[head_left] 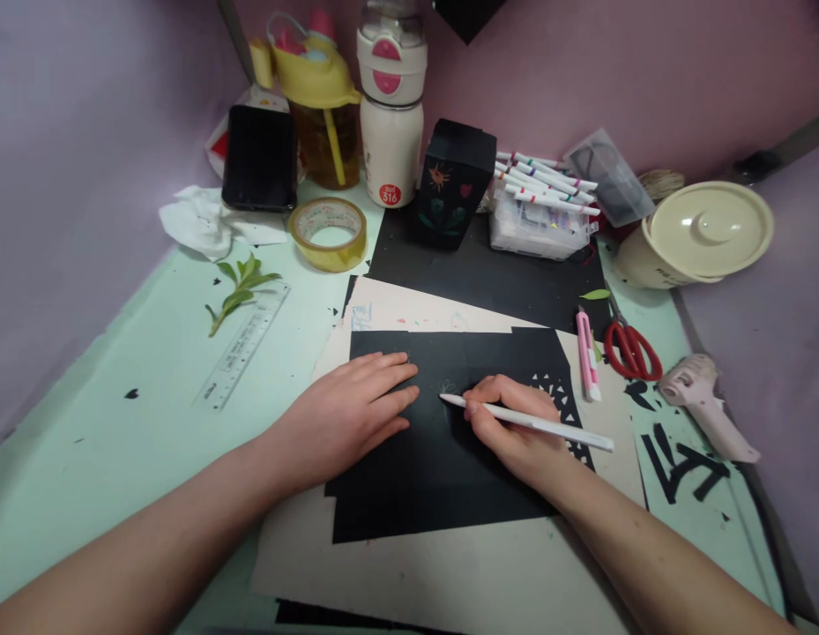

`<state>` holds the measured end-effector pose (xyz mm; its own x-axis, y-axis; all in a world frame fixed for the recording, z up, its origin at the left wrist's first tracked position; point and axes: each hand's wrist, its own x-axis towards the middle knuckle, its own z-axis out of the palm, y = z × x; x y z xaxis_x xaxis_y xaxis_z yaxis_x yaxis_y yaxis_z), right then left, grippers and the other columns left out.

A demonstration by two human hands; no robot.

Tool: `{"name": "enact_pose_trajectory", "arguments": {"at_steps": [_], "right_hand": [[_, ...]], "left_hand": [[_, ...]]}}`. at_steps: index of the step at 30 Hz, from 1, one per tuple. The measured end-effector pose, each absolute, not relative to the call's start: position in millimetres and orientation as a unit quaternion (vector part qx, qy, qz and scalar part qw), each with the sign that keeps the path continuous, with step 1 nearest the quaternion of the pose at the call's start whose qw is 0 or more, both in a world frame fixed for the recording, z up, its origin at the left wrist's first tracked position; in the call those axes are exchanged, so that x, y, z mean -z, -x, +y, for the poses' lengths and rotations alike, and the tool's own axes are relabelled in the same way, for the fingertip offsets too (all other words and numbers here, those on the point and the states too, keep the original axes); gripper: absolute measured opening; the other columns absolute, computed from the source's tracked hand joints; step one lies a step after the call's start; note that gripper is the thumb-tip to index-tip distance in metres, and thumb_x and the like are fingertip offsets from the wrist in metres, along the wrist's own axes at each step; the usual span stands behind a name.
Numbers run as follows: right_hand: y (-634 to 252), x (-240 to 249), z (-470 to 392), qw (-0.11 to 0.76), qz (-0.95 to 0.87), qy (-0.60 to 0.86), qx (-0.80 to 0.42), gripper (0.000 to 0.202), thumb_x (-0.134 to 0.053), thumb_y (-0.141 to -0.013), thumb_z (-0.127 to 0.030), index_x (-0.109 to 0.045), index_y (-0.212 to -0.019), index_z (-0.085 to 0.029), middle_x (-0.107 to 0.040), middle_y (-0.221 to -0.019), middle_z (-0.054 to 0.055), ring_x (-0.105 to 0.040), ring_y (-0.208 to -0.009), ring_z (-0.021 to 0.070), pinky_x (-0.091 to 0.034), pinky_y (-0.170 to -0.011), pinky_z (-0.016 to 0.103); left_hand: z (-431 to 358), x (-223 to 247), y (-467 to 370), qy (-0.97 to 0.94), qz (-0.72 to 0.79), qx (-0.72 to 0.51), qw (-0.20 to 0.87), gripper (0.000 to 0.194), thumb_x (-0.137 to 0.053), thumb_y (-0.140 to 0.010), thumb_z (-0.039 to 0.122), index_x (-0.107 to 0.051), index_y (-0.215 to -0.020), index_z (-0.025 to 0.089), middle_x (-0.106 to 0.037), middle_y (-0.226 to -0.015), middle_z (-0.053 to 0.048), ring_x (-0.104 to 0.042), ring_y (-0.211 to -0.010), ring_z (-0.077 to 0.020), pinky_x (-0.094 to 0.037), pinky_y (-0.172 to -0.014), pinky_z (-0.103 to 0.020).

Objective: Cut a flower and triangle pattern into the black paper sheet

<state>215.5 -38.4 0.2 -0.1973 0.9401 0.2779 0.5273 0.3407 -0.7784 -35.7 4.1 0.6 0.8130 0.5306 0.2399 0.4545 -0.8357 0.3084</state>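
Black paper (409, 494) with notched edges lies on a larger pale sheet (502, 582). My left hand (356, 410) rests flat on its left part, fingers slightly spread, holding nothing. Pinched in my right hand (515, 428) is a white pen (554, 425), its tip pointing left, at or just over the black paper beside a faint small flower-like outline (447, 386). Small white triangles (551, 385) show along the right part of the paper, some of them hidden behind my right hand.
A pink cutter (587, 357), red-handled scissors (632, 351) and a glue gun (706, 406) lie to the right. On the left are a clear ruler (245, 348) and a leafy sprig (241, 287). Tape (330, 234), a white bottle (391, 141) and a black box (454, 181) stand behind.
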Motion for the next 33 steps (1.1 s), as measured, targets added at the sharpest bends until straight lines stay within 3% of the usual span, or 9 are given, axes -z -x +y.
{"name": "enact_pose_trajectory", "arguments": {"at_steps": [33], "right_hand": [[-215.3, -0.2, -39.3, 0.385, -0.713, 0.512, -0.286, 0.006, -0.063, -0.091, -0.02, -0.068, -0.087, -0.022, -0.073, -0.084, 0.001, -0.07, -0.074, 0.0142, -0.053, -0.065, 0.025]], "left_hand": [[4.5, -0.3, 35.9, -0.947, 0.258, -0.157, 0.105, 0.028, -0.05, -0.101, 0.028, -0.065, -0.12, 0.014, -0.062, -0.135, -0.013, -0.055, -0.129, -0.0297, -0.05, -0.106, -0.051]]}}
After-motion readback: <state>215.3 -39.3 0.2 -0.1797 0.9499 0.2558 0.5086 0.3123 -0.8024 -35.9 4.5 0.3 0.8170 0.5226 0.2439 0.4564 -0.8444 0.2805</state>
